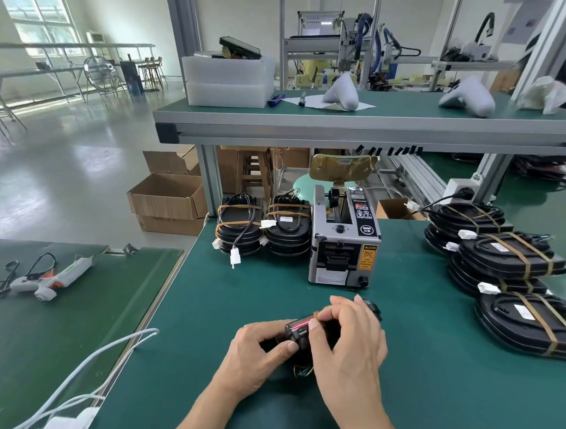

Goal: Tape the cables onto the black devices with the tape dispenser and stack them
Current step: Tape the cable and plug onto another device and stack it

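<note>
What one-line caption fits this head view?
Both hands, left hand and right hand, hold a black device on the green table before the tape dispenser, taped stacks alongside.

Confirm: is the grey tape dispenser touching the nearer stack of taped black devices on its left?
Cannot tell. In the head view the grey tape dispenser and the stack of taped black devices sit side by side, edges meeting with no plain gap or contact.

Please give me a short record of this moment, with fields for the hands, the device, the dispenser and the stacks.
left hand: grips the device from the left
right hand: fingers curled over the device, pressing on top
black device: held between both hands, above the green table
tape dispenser: upright, behind the hands
taped stacks: left of the dispenser
other stacks: right side
</note>
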Action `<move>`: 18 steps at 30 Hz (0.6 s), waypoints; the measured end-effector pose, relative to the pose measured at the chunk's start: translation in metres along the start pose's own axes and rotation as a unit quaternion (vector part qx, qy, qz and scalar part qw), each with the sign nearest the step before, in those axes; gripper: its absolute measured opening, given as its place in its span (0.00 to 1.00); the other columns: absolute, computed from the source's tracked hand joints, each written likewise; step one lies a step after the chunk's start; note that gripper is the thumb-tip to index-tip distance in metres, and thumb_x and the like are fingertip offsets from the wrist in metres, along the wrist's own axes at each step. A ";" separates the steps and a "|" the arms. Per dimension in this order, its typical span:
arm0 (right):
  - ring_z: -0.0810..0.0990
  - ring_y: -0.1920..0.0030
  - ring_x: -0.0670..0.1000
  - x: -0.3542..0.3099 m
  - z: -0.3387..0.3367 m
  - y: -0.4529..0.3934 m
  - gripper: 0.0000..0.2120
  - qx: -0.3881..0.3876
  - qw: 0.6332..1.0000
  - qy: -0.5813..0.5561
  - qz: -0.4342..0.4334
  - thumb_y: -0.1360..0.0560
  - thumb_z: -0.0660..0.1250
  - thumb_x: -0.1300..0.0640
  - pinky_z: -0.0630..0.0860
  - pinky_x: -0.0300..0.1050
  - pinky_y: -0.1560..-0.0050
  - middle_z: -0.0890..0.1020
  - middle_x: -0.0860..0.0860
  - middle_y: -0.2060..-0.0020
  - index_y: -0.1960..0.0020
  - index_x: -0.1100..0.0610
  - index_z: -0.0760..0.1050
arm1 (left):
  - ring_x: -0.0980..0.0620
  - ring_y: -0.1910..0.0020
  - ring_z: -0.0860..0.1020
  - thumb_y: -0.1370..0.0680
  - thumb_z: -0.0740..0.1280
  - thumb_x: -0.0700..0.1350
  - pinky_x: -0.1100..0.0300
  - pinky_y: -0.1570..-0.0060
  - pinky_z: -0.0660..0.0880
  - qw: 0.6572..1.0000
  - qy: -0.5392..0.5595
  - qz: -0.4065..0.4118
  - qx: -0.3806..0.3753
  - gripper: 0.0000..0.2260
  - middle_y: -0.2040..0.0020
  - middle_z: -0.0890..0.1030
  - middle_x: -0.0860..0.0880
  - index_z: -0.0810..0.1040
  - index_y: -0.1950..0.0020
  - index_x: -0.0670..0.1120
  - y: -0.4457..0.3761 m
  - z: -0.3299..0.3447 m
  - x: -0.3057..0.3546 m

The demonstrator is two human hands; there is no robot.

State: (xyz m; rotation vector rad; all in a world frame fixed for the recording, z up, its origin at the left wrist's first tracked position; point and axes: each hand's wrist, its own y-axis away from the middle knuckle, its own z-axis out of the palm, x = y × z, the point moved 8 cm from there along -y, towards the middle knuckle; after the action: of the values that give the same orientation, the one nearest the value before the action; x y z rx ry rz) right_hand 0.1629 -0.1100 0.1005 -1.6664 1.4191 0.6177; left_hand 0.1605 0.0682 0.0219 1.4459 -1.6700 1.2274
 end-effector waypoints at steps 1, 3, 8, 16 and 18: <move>0.64 0.27 0.43 -0.001 -0.004 -0.004 0.05 0.001 1.000 0.012 0.001 0.22 0.70 0.50 0.49 0.61 0.22 0.73 0.29 0.46 0.53 0.44 0.73 | 0.52 0.40 0.85 0.20 0.69 0.66 0.49 0.40 0.80 1.000 0.003 0.001 0.001 0.17 0.42 0.87 0.58 0.85 0.36 0.60 0.000 0.000 0.000; 0.73 0.39 0.44 -0.006 -0.016 -0.021 0.04 0.020 0.999 0.023 -0.007 0.22 0.68 0.48 0.57 0.61 0.24 0.77 0.33 0.53 0.54 0.44 0.75 | 0.54 0.39 0.84 0.20 0.69 0.66 0.49 0.39 0.80 1.000 0.007 0.003 0.002 0.18 0.41 0.87 0.58 0.85 0.36 0.59 0.000 0.000 -0.001; 0.82 0.53 0.49 0.000 -0.018 -0.094 0.07 -0.019 0.999 -0.001 0.045 0.20 0.66 0.54 0.77 0.47 0.46 0.84 0.45 0.57 0.53 0.50 0.82 | 0.57 0.39 0.84 0.20 0.70 0.64 0.62 0.40 0.78 1.000 0.015 0.015 -0.001 0.16 0.40 0.86 0.59 0.85 0.35 0.60 0.000 0.000 0.004; 0.85 0.66 0.53 0.060 0.023 -0.159 0.07 -0.041 0.955 -0.112 0.272 0.27 0.67 0.68 0.75 0.44 0.68 0.82 0.54 0.67 0.50 0.68 0.81 | 0.55 0.38 0.84 0.19 0.70 0.63 0.59 0.39 0.78 1.000 0.016 0.014 -0.010 0.16 0.40 0.86 0.58 0.84 0.35 0.60 -0.001 0.001 0.004; 0.84 0.72 0.50 0.067 0.027 -0.160 0.08 -0.024 0.944 -0.129 0.303 0.26 0.68 0.68 0.76 0.43 0.70 0.84 0.55 0.64 0.48 0.65 0.81 | 0.55 0.39 0.84 0.20 0.70 0.64 0.57 0.39 0.78 1.000 0.013 0.012 -0.010 0.16 0.40 0.86 0.58 0.85 0.35 0.60 -0.001 0.000 0.003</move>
State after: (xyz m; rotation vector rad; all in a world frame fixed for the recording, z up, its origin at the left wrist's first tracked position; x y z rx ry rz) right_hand 0.3367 -0.1230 0.0777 -1.1095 1.7261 1.1740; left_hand 0.1605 0.0666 0.0246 1.3944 -1.6829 1.2340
